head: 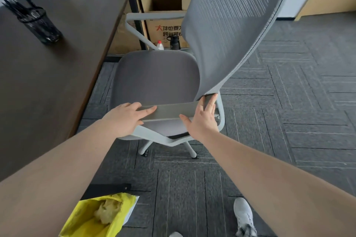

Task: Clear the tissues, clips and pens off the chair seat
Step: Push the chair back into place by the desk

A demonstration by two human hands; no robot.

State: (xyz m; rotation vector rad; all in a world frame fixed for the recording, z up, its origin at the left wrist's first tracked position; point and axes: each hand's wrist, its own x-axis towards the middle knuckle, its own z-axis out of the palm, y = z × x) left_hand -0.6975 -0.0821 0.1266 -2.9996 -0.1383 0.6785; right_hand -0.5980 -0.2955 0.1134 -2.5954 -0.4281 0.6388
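- Carpeted office floor (289, 102); chair seat (154, 79) bare, no tissues, clips or pens visible on it.
- Left hand (125, 119) and right hand (202, 119): fingers flat on armrest (169, 110), grasping nothing.
- Clearing appears complete; next, likely reposition chair.

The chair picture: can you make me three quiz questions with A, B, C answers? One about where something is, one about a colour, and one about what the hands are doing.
1. Where is the black pen holder?
A. on the desk
B. on the chair seat
C. on the floor

2. What colour is the bag by the person's feet?
A. red
B. yellow
C. blue

3. What is on the chair seat?
A. tissues
B. pens
C. nothing

Answers: 1 A, it stands on the brown desk. 2 B, it is bright yellow. 3 C, the grey seat is bare; the left hand and right hand rest on the armrest.
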